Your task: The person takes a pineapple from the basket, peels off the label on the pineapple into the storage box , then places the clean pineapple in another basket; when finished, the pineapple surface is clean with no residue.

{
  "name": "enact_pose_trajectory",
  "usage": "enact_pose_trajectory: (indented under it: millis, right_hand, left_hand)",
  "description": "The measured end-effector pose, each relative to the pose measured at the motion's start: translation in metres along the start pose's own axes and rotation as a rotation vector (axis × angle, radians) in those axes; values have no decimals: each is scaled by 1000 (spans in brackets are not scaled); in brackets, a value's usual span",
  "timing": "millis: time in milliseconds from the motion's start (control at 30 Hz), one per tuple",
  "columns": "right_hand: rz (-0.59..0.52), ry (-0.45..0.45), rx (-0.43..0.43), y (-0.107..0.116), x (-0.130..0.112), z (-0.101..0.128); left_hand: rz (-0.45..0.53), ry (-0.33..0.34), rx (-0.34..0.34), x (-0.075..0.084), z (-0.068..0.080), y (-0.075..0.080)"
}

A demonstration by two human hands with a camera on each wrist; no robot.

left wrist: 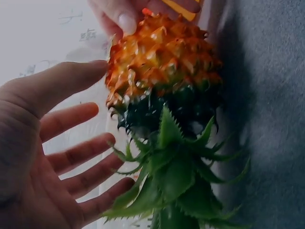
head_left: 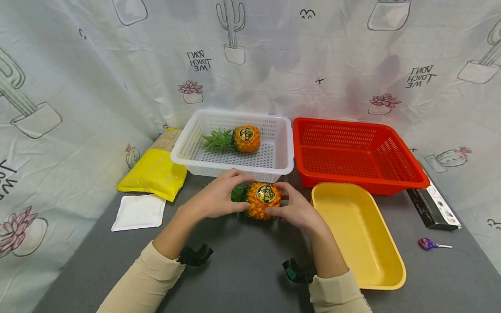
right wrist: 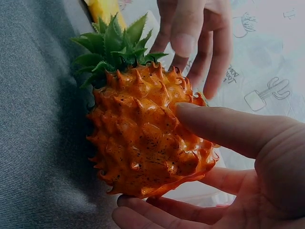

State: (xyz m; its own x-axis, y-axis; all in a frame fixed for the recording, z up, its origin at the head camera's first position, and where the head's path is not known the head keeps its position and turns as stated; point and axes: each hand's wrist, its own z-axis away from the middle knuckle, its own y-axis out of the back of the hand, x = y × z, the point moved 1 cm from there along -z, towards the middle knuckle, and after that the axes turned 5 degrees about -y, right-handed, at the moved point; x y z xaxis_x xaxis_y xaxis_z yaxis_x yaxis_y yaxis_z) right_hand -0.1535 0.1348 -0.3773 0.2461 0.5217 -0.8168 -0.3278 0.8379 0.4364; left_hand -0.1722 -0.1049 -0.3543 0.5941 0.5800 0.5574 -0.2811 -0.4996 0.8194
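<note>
A small orange pineapple point(head_left: 256, 213) with a black-and-gold sticker lies sideways over the grey table, its green crown point(left wrist: 176, 176) pointing left. My right hand point(head_left: 298, 209) grips its base end: the thumb point(right wrist: 224, 126) presses the spiky side and the fingers curl below the base. On the crown side is my left hand point(head_left: 217, 195), fingers spread and fairly straight. Its thumb tip is right at the pineapple's side in the left wrist view, while the other fingers reach beside the leaves. In the head view the left hand hides part of the crown.
Behind the hands, a white basket point(head_left: 235, 167) holds another pineapple point(head_left: 252, 145). A red basket point(head_left: 364, 184) and a yellow tray point(head_left: 356, 230) stand to the right, near a lollipop point(head_left: 425, 244) and a black-and-white box point(head_left: 434, 208). Leftward are a yellow bag point(head_left: 156, 171) and a white packet point(head_left: 138, 211).
</note>
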Motion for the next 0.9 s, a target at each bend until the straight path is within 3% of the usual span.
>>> enact_pose_trajectory:
  millis: [367,600,900]
  right_hand:
    - [21,4,17,-1,1,0]
    - [44,56,36,9,-8,12]
    - [253,186,91,25,-37,10]
  left_hand:
    - [-69,67,-43,0,-8,-11]
    - [-39,101,-66,4,-11,-11]
    - [-31,94,-74,5,-12,-7]
